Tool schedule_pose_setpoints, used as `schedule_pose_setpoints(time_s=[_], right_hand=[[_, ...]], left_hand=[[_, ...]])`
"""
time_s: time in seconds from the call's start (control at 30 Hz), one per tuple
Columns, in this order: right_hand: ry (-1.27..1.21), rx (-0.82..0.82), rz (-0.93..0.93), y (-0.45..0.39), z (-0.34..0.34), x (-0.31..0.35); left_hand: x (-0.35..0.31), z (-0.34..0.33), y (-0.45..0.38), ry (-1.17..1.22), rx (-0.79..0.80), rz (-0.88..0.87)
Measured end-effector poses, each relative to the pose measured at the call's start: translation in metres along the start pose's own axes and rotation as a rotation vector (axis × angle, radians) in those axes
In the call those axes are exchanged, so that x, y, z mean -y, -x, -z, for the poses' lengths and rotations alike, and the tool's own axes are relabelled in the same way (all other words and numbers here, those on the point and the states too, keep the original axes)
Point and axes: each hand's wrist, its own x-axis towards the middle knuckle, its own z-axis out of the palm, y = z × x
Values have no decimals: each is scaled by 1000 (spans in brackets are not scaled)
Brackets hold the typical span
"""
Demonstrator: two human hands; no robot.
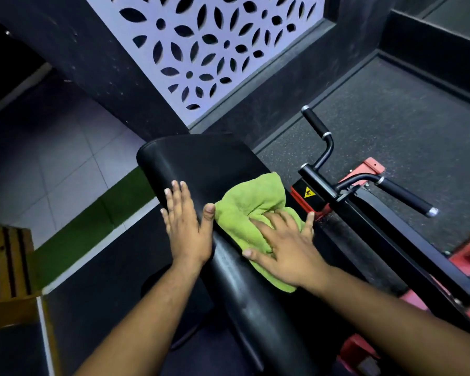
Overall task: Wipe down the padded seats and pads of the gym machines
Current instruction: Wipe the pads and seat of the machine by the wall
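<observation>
Both hands lie flat on the black pad (201, 164) in the middle of the frame: the right hand (285, 248) presses with spread fingers on the green cloth (251, 202), gripping nothing, and the left hand (186, 226) rests open and empty just beside it. I judge the wiping of this pad is in progress. Next move should push the cloth toward the upper end, with even pressure.
</observation>
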Motion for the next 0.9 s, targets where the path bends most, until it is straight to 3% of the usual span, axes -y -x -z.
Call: schedule_pose_setpoints(time_s=[0.1, 0.27, 0.47, 0.6, 0.9], right_hand=[[-123, 123, 2, -49, -1, 5], [-198, 127, -63, -150, 5, 45], [-160, -9, 14, -58, -7, 14], [-87, -31, -96, 10, -22, -42], [-171, 116, -311, -118, -8, -50]], left_hand=[[4, -3, -4, -12, -2, 0], [4, -4, -3, -12, -6, 2], [3, 0, -2, -16, 11, -24], [5, -2, -4, -21, 17, -16], [4, -4, -4, -37, 4, -2]])
